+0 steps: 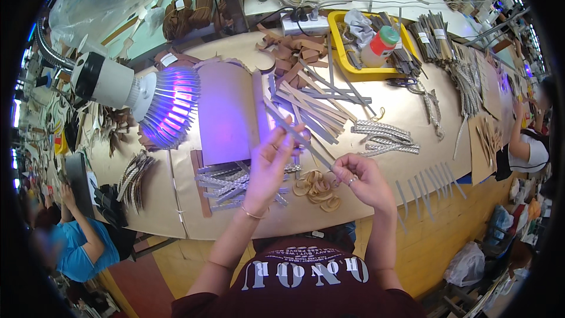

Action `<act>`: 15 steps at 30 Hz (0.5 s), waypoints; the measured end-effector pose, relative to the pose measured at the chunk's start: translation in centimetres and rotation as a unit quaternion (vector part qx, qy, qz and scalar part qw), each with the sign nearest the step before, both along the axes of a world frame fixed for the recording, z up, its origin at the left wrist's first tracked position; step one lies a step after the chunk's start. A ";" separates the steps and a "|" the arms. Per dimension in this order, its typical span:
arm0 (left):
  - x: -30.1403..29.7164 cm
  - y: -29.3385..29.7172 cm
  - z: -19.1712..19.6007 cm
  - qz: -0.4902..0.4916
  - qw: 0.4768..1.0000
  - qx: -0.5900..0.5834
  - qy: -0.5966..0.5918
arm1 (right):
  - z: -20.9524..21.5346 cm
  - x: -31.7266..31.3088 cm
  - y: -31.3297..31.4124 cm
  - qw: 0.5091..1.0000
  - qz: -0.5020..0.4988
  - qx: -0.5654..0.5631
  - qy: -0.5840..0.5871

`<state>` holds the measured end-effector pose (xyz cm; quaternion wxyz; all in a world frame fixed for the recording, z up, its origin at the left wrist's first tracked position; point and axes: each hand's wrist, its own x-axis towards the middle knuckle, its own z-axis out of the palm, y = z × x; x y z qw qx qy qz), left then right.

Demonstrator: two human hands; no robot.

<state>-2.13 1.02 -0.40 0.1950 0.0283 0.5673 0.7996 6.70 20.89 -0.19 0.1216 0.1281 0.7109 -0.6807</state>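
My left hand (272,162) and my right hand (357,176) together hold one long grey strip (297,135) up over the workbench (412,159). The left fingers pinch its upper part and the right fingers pinch its lower end. Below the hands lie a heap of silver textured strips (226,184) and several tan leather loops (318,187). A flat brown board (226,112) lies under the violet light of a lamp (162,103) to the left.
More grey and tan strips (312,103) fan out behind the hands. A yellow tray (368,38) holds a bottle with a green and red cap. Braided silver strips (385,136) lie to the right. Other people sit at the left (79,241) and the right (527,141).
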 end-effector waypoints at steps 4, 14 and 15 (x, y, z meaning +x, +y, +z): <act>-1.2 -1.2 1.1 0.007 1.000 -0.016 0.021 | 0.8 0.6 -0.3 0.998 0.035 0.029 -0.040; -0.3 0.3 2.1 0.129 0.741 -0.283 0.595 | 6.7 1.2 -4.0 0.987 -0.092 0.028 0.131; -0.2 0.5 2.3 0.121 0.735 -0.283 0.604 | 7.2 1.2 -4.5 0.984 -0.090 0.029 0.150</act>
